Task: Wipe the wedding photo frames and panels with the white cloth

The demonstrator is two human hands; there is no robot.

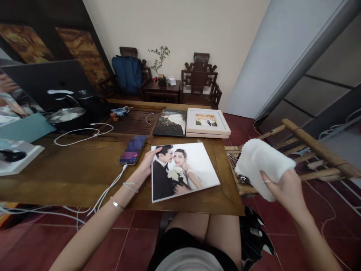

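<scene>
A wedding photo panel (203,162) lies near the table's front edge, picture side up, showing two people and a white bouquet. My left hand (149,162) grips its left edge, with the thumb on top and the other fingers mostly hidden. Off the table's right side, my right hand (287,188) holds a folded white cloth (262,165) in the air. The cloth is apart from the panel. Behind the panel lie a dark photo album (165,126) and white picture frames (222,126), one atop another.
A phone (134,148) with a white cable lies left of the panel on the wooden table (93,177). Farther left are a kettle (87,101), a metal pot (67,114) and a laptop (56,81). A bamboo rack (310,143) stands at the right.
</scene>
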